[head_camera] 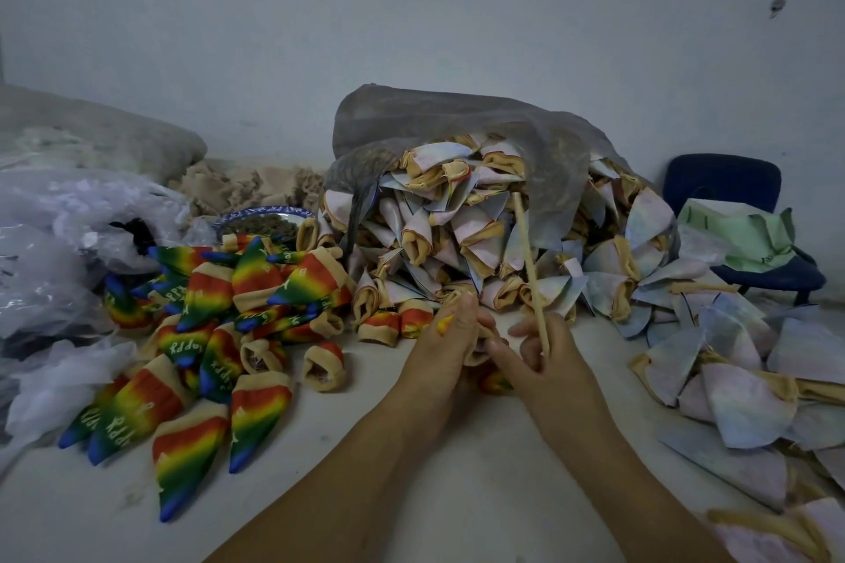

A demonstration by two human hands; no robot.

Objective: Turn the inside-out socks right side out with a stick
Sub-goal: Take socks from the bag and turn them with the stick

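My left hand (441, 345) and my right hand (546, 361) meet at the middle of the table, both pinching one small sock (482, 341) with a tan cuff; a rainbow patch of it shows by my left fingers. My right hand also holds a thin wooden stick (530, 270) that rises up and to the left, its tip against the pile behind. Pale inside-out socks (457, 233) spill from a grey plastic bag (457, 123). Rainbow socks (219, 334) turned right side out lie heaped at the left.
More pale inside-out socks (740, 389) cover the right side of the white table (411, 494). Clear plastic bags (68, 242) sit at far left, a blue-rimmed bowl (265, 222) behind the rainbow heap, and a blue chair (740, 215) with green fabric at back right.
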